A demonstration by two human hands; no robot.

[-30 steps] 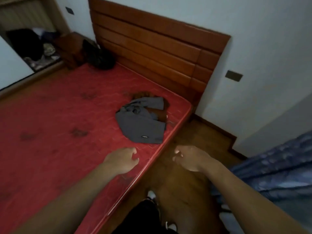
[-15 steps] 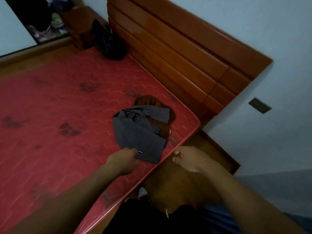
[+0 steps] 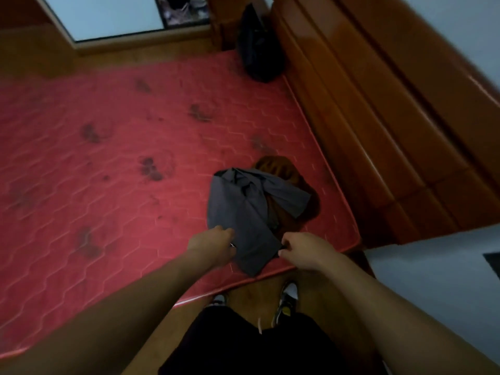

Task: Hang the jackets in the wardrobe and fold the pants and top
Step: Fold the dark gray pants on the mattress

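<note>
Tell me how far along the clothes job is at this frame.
Done: no folded garment shows. In hand: the left hand and right hand grip the near edge of the grey garment, bunched on the red mattress. Left: folding it, plus the crumpled brown garment beneath it and the black item by the headboard, whatever that is.

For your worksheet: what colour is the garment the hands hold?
The garment is grey, seen best in head view.

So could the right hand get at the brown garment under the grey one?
Probably yes: the brown garment lies partly uncovered just beyond the right hand, though that hand pinches the grey garment.
</note>
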